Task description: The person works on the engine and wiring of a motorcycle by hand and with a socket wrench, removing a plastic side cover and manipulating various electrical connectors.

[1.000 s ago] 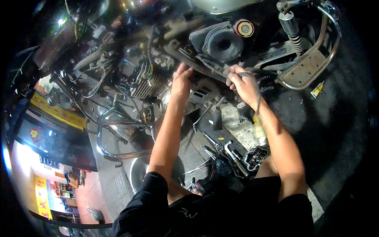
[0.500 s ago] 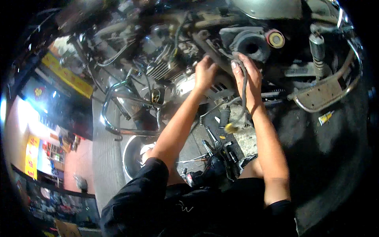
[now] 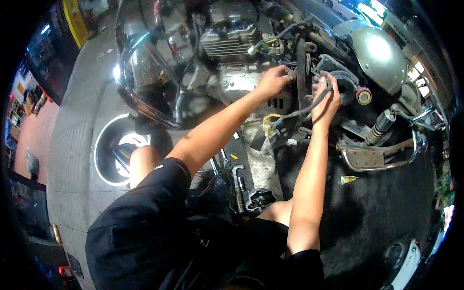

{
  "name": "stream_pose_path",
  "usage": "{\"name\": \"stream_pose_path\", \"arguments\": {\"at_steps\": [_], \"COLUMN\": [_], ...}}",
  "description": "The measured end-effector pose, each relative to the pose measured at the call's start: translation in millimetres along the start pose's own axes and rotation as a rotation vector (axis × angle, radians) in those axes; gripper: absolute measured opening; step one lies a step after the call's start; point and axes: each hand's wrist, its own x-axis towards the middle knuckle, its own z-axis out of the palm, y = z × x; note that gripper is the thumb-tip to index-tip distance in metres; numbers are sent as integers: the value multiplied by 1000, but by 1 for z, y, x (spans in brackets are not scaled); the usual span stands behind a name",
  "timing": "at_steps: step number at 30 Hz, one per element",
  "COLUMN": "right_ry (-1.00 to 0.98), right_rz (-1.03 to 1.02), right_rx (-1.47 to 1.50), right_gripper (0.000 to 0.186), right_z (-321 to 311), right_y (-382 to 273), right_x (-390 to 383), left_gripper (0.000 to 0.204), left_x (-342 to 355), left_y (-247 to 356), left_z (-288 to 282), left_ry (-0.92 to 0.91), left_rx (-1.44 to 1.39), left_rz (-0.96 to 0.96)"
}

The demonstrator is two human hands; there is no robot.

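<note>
Both my hands are at the side of a partly stripped motorcycle. Between the thumb and fingers of my right hand (image 3: 326,99) runs a dark sheathed cable (image 3: 302,111), which sags leftward to a yellowish end piece (image 3: 269,124). A round black rubber duct (image 3: 345,86) lies just behind that hand. My left hand (image 3: 274,83) is closed beside a dark upright frame tube (image 3: 301,67), above the silver engine cover (image 3: 239,84); its fingertips are partly hidden, and what they grip cannot be made out. The finned engine cylinder (image 3: 229,41) is up and left of it.
A chrome crash bar (image 3: 129,92) curves at the left, above a round metal basin (image 3: 100,157). Tools, including a hammer (image 3: 239,186), lie on the floor by my legs. At right are a shock absorber (image 3: 379,128), a chrome-edged footboard (image 3: 377,158) and a small yellow tube (image 3: 349,180).
The view has swung toward the right. My right hand has turned and now pinches the cable with curled fingers; earlier its fingers lay straighter along it. My left hand remains near the frame tube.
</note>
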Motion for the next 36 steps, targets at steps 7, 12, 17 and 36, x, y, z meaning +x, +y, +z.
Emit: {"name": "stream_pose_path", "arguments": {"at_steps": [7,12,17,36], "right_ry": [21,118,183,-87], "right_rz": [19,-82,-243,341], "right_rx": [-105,88,-39,542], "right_gripper": [24,24,31,33], "right_z": [8,-7,-35,-2], "right_y": [0,-12,-35,30], "right_x": [-1,-9,-28,-21], "left_gripper": [27,24,16,40], "left_x": [4,-8,-18,9], "left_y": [10,18,19,77], "left_z": [7,-6,-9,-12], "left_ry": [81,25,32,62], "left_rx": [118,64,183,298], "left_rz": [-75,8,4,-76]}}
